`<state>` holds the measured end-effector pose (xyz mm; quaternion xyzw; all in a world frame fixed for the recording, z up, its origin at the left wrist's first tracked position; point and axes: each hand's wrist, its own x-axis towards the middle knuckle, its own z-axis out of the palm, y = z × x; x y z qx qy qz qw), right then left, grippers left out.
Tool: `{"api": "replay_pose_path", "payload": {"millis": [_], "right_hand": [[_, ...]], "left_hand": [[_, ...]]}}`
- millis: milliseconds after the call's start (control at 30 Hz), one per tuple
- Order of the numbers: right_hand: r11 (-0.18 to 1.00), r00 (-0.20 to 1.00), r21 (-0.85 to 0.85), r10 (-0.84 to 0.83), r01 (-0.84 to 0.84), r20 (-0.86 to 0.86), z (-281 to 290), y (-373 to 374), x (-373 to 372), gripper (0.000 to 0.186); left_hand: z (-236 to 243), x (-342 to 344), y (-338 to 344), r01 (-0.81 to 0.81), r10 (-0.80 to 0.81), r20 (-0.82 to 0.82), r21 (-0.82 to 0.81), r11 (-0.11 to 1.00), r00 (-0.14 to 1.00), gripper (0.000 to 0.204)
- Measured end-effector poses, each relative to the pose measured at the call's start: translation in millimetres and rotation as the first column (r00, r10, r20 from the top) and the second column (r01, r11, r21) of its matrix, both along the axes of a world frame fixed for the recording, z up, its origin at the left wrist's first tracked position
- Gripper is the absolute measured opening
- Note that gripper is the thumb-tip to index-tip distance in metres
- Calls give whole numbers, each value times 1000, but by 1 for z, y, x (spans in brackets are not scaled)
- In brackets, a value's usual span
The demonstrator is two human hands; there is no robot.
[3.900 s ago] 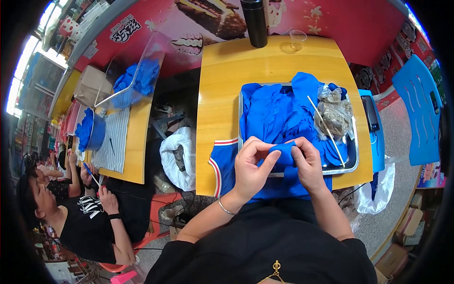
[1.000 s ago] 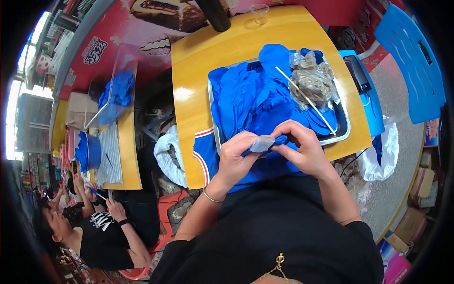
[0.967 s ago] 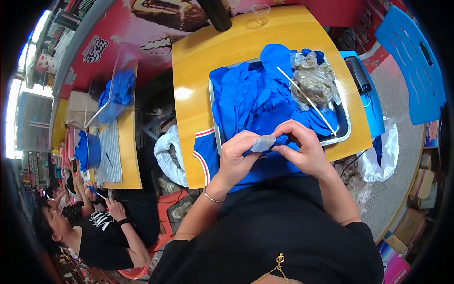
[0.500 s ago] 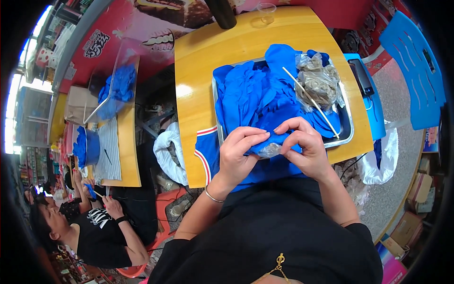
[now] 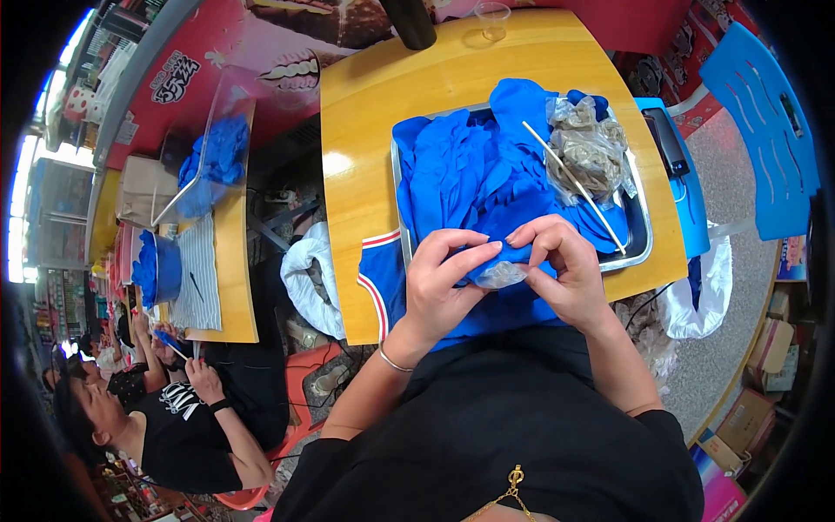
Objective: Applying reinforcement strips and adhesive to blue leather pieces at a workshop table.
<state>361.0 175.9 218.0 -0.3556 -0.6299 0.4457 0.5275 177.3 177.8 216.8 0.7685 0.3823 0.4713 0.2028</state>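
Shifted clear plastic (image 5: 503, 276) lower since a second ago, clamping blue piece (image 5: 518, 253) in the grip of left hand (image 5: 437, 283) and right hand (image 5: 567, 277), near metal tray (image 5: 647, 233).

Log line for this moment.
left hand: holding blue cloth | right hand: at cloth and clear plastic | tray: blue pieces, stick, bag

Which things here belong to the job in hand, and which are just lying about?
Likely part of the job:
Blue fabric piece and clear plastic, between left hand and right hand
Metal tray, blue fabric pile
Pale stick, bagged material

Apparently just lying about:
Black cylinder
Clear cup
Blue chair
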Motion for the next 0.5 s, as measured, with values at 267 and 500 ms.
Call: {"api": "replay_pose_path", "payload": {"millis": [267,500], "right_hand": [[995,1000,-99,-11,13,27,5,-3,-3,20],[957,999,-290,24,-14,30,2,-4,-6,21]], "left_hand": [[-6,3,1,1,-1,-23,14,1000,1000,27],[-9,2,0,95,-69,92,-314,945,993,20]]}}
